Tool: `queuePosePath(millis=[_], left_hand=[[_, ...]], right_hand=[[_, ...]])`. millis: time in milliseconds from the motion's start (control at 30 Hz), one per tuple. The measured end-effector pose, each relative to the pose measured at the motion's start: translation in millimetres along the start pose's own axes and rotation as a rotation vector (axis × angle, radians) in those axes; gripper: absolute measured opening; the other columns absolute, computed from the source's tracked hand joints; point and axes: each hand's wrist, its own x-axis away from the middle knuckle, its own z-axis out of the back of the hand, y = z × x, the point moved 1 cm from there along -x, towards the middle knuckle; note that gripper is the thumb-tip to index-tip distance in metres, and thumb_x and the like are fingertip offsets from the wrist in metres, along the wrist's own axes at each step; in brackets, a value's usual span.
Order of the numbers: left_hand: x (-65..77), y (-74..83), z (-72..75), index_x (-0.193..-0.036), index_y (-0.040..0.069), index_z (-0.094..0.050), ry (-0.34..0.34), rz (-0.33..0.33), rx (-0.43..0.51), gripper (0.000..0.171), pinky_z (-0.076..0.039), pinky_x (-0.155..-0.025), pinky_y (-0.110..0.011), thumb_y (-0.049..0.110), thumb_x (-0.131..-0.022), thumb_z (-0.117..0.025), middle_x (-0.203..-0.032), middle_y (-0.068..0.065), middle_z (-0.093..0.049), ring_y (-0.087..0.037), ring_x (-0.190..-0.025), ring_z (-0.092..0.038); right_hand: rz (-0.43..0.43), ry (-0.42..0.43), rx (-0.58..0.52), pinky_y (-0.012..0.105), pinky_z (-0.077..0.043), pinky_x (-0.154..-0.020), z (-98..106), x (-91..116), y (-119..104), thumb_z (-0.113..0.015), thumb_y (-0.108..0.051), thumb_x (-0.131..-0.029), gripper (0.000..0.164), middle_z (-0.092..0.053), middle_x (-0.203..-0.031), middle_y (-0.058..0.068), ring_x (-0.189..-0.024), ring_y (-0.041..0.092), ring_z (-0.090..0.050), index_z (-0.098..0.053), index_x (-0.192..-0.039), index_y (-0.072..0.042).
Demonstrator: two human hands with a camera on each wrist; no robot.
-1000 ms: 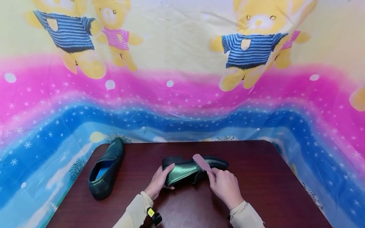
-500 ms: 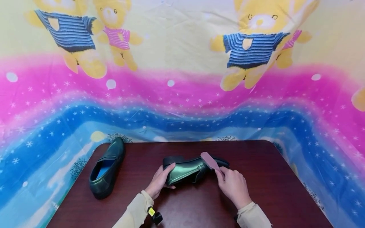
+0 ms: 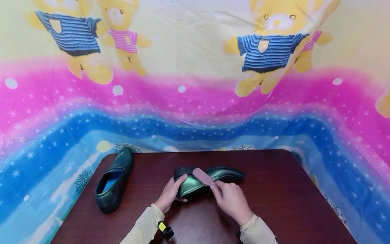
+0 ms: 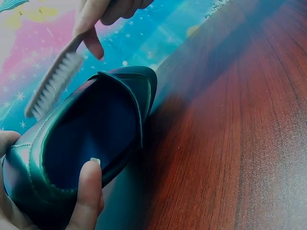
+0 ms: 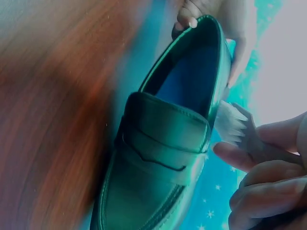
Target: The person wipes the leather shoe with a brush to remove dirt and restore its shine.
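Observation:
A dark green leather loafer lies on its side in the middle of the table, toe to the right. My left hand grips it round the heel; in the left wrist view a fingertip hooks over the rim of the opening. In my right hand is a pinkish brush, held by its handle. White bristles show in the left wrist view, against the shoe's side near the heel. The right wrist view shows the loafer's strap and blue lining.
A second green loafer stands upright at the table's left, toe pointing away. The dark red wooden table meets a printed cloth along its back and sides. A small black device is strapped at the left wrist.
The brush first slid right toward the toe, then came back left along the shoe's side to near the heel. My left hand and the loafer stay put.

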Motion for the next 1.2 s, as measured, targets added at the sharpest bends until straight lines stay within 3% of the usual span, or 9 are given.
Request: queuePosePath(millis=[233,733,967,1200], left_hand=[[-1.3,-1.4,-0.5,-0.143,0.003,-0.042,-0.001,0.0,0.002,0.075,-0.063,-0.064,-0.051,0.058,-0.098,-0.063,-0.116,-0.021,-0.064,-0.025,-0.085,-0.069],[-1.2,-0.9,1.2,-0.143,0.003,-0.042,-0.009,0.003,0.001,0.073,-0.063,-0.066,-0.051,0.057,-0.098,-0.063,-0.113,-0.019,-0.066,-0.024,-0.084,-0.069],[-1.2,0.0,0.6,-0.144,0.004,-0.043,-0.012,0.0,0.004,0.074,-0.063,-0.065,-0.051,0.057,-0.097,-0.063,-0.112,-0.018,-0.066,-0.024,-0.084,-0.069],[-2.4,-0.4,-0.6,-0.143,0.003,-0.043,-0.003,-0.003,0.001,0.073,-0.063,-0.065,-0.052,0.057,-0.098,-0.063,-0.114,-0.02,-0.065,-0.025,-0.084,-0.069]], right_hand=[[-0.021,0.022,0.035,0.023,-0.03,-0.048,-3.7,1.5,6.2,-0.073,-0.025,-0.098,0.012,-0.039,-0.054,-0.014,-0.046,0.003,-0.031,-0.071,-0.086,-0.021],[-0.102,0.112,0.127,0.03,-0.033,-0.048,16.8,6.2,38.6,-0.073,-0.021,-0.097,0.015,-0.04,-0.052,-0.008,-0.046,0.012,-0.037,-0.068,-0.082,-0.018],[-0.119,0.1,0.116,0.03,-0.033,-0.049,16.5,5.7,33.6,-0.07,-0.023,-0.099,0.014,-0.04,-0.053,-0.007,-0.047,0.012,-0.038,-0.069,-0.089,-0.015],[-0.091,0.032,0.002,0.024,-0.031,-0.049,12.1,3.6,18.1,-0.07,-0.023,-0.1,0.009,-0.042,-0.055,-0.011,-0.046,0.005,-0.033,-0.071,-0.093,-0.017]])
